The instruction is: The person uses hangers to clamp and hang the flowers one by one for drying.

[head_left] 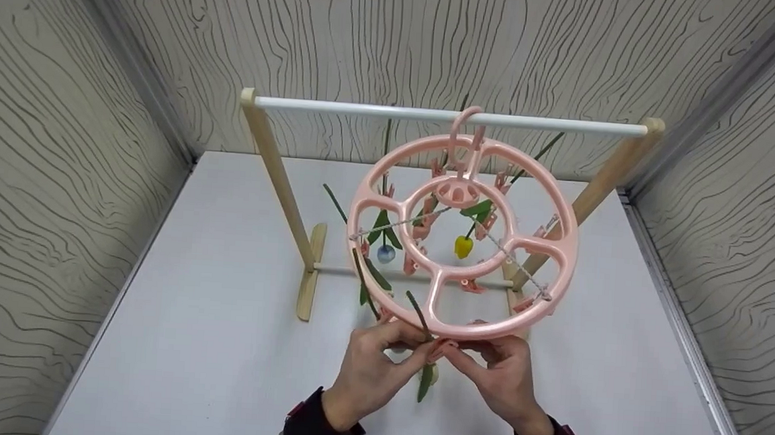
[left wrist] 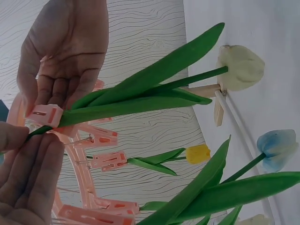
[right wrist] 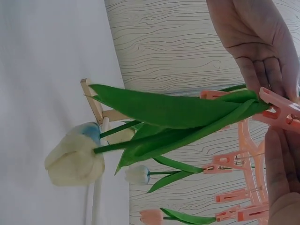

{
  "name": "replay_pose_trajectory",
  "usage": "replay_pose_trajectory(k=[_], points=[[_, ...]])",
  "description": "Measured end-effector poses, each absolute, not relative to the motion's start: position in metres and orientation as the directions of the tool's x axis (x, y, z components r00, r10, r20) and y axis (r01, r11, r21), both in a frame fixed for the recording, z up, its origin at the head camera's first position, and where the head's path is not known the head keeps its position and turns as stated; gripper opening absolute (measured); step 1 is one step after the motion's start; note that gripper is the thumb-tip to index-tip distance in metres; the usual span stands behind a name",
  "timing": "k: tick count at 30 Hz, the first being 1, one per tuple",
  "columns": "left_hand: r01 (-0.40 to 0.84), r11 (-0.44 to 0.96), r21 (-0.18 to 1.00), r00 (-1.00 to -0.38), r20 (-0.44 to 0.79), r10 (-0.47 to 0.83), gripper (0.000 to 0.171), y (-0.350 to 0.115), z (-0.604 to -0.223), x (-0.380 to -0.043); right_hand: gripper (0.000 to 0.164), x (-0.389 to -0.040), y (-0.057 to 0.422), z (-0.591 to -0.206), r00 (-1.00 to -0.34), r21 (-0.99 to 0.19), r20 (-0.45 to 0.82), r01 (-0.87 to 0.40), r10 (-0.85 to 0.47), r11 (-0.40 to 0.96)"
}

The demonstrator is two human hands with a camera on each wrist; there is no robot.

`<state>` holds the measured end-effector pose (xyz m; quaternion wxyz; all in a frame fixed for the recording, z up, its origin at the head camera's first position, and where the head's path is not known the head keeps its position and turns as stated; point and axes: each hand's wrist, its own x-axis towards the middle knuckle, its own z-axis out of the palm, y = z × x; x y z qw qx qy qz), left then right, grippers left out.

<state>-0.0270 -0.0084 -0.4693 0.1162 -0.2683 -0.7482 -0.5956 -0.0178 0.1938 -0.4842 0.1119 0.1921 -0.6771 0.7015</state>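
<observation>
A round pink clip hanger (head_left: 566, 222) hangs by its hook from a white rail. At its near rim my left hand (head_left: 373, 364) pinches the stem of an artificial white tulip (left wrist: 244, 68), which hangs bloom down with long green leaves. My right hand (head_left: 504, 378) grips a pink clothespin (left wrist: 46, 115) on that rim, between finger and thumb. The tulip's stem lies at the clothespin's mouth; whether the clothespin bites on it I cannot tell. Both hands stand close together, just under the ring.
A wooden stand with a white rail (head_left: 360, 110) carries the hanger. Other tulips hang from clips: a blue one (head_left: 386, 253), a yellow one (head_left: 464, 247) and a pink one (right wrist: 151, 217). More pink clips dangle around the ring. The white table (head_left: 220, 315) meets patterned walls.
</observation>
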Motion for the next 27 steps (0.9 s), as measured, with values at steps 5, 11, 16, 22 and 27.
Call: replay_pose_trajectory(k=[5,11,16,22,27], points=[[0.568,0.162,0.807,-0.814,0.523,0.253,0.011,-0.007,-0.471,-0.028,0.034,-0.017,0.194,-0.484,-0.905,-0.911,0.412,-0.413,-0.109,-0.014],[0.609,0.172,0.774,-0.788,0.566,0.242,0.011,-0.007,-0.472,-0.03,0.039,-0.016,0.194,-0.485,-0.91,-0.912,0.405,-0.409,-0.092,0.034],[0.613,0.181,0.769,-0.785,0.567,0.25,0.012,-0.008,-0.473,-0.032,0.04,-0.016,0.194,-0.488,-0.894,-0.897,0.441,-0.442,-0.082,-0.003],[0.582,0.206,0.787,-0.809,0.533,0.249,0.014,-0.014,-0.478,-0.03,0.037,-0.019,0.197,-0.492,-0.908,-0.911,0.41,-0.413,-0.088,0.017],[0.548,0.243,0.801,-0.833,0.497,0.242,0.013,-0.018,-0.483,-0.029,0.036,-0.022,0.202,-0.497,-0.914,-0.919,0.391,-0.395,-0.104,0.014]])
